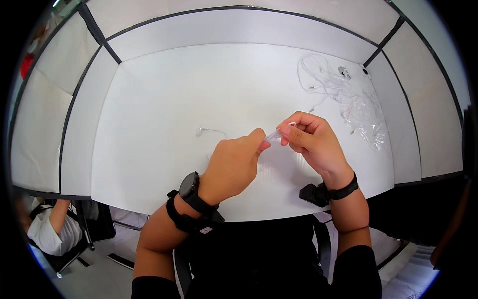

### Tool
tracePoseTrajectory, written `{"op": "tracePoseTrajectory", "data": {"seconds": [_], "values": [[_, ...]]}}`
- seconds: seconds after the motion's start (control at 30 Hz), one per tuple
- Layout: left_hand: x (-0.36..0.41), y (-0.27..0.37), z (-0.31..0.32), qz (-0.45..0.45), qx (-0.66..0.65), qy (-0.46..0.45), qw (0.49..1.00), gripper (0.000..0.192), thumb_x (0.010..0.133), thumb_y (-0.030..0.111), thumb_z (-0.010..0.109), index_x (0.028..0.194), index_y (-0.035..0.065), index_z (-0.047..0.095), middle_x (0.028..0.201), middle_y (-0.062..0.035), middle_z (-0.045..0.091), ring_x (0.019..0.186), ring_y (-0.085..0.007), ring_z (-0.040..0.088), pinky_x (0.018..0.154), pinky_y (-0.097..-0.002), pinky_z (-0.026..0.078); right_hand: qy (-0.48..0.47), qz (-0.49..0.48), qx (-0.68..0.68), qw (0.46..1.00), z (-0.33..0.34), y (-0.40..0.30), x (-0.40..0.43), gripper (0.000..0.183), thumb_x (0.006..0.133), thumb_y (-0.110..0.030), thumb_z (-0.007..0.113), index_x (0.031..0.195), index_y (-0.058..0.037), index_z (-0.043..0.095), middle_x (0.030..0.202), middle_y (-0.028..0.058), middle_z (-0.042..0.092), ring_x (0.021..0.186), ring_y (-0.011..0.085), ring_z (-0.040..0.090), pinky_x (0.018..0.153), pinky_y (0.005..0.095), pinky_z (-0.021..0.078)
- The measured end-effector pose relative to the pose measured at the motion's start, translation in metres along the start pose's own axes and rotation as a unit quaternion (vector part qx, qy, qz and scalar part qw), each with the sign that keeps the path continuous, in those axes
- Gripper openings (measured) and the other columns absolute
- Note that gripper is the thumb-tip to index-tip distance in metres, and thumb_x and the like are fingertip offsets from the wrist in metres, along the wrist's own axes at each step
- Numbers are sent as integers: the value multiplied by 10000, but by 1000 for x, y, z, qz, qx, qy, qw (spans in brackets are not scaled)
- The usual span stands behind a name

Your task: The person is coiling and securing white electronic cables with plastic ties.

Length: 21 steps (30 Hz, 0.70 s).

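My left hand [235, 162] pinches one end of a gathered bundle of thin white cable [274, 135] above the middle of the white desk. The other end is held between the thumb and fingers of my right hand [317, 140], where a small white loop [292, 124] sticks out past the thumb. A white earbud [199, 131] lies on the desk to the left, its thin wire running back toward my left hand. My fingers hide part of the bundle.
Several tangled white earphone cables [317, 73] and clear plastic bags [368, 119] lie at the back right. Nearby is a round desk grommet [344, 72]. Partition panels [242, 28] enclose the white desk [168, 93]. Beyond the left panel sits another person [56, 231].
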<state>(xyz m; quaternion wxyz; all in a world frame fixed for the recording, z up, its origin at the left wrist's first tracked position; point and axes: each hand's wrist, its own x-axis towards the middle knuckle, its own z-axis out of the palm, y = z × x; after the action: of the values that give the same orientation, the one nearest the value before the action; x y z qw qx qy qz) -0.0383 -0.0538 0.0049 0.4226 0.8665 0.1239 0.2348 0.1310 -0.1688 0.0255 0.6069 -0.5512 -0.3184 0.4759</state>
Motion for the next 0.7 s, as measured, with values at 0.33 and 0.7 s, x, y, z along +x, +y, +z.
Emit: {"op": "tracePoseTrajectory", "data": {"seconds": [0.33, 0.7], "values": [[-2, -10, -16, 84, -98, -255, 958, 213, 999, 176, 507, 836, 38, 501, 537, -162, 417, 463, -313, 434, 473, -405, 347, -174, 12, -127, 976, -15, -1, 6, 59, 868, -16, 680, 913, 11, 707, 854, 48, 692, 756, 105, 602, 711, 228, 482], [-8, -16, 22, 7, 220, -84, 972, 189, 925, 107, 512, 775, 9, 572, 521, -150, 534, 441, -331, 507, 434, -410, 371, -2, -305, -439, 845, 17, 4, -12, 113, 819, -17, 697, 930, -35, 713, 751, 70, 688, 627, 167, 617, 577, 275, 479]]}}
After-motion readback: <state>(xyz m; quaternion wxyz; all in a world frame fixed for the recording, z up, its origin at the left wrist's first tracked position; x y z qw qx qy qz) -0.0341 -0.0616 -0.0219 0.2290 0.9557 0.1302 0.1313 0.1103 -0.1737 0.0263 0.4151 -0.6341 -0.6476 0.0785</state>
